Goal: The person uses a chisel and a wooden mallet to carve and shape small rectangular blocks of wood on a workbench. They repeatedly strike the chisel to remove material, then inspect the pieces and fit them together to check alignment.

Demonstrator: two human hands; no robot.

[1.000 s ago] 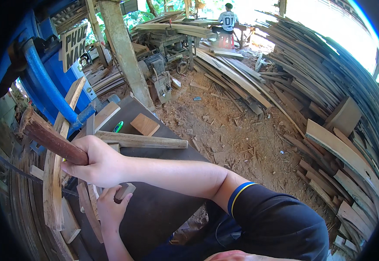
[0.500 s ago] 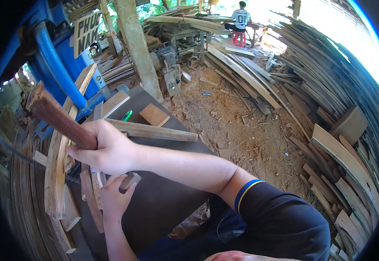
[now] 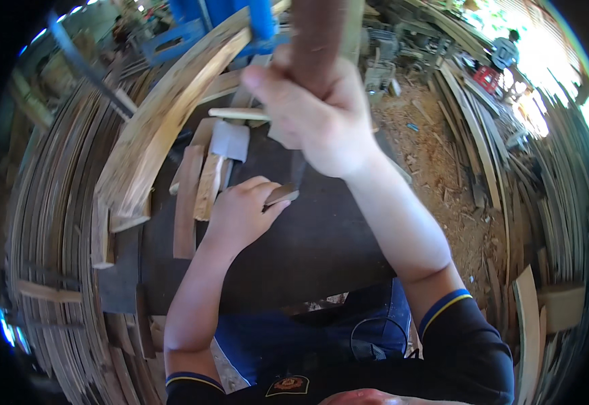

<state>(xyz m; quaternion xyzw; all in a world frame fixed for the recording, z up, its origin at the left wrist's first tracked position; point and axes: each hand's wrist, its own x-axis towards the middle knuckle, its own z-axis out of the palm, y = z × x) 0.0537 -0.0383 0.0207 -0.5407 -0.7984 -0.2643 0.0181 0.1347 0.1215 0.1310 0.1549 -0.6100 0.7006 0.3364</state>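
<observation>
My right hand (image 3: 325, 121), raised over the dark worktable (image 3: 294, 250), is closed round a thick brown wooden stick (image 3: 317, 40). The stick points away from me and runs out of the top of the view. Lower and to the left, my left hand (image 3: 240, 212) is closed on a short brown wooden piece (image 3: 279, 194). Only its end shows between thumb and fingers; the rest is hidden. Beside that hand lie a reddish-brown wood strip (image 3: 188, 202), a pale wood strip (image 3: 208, 185) and a flat light-grey piece (image 3: 229, 140).
A long, thick curved timber (image 3: 166, 121) lies along the table's left side. Behind it stands a blue machine (image 3: 261, 20). Stacked boards (image 3: 51, 223) fill the left, and more boards (image 3: 554, 182) the right. A person (image 3: 505, 50) sits far off by a red stool (image 3: 486, 79).
My view has swung left, so the table and timber appear farther right. My right hand and the stick now point away from me instead of leftward. Both hands keep their grip.
</observation>
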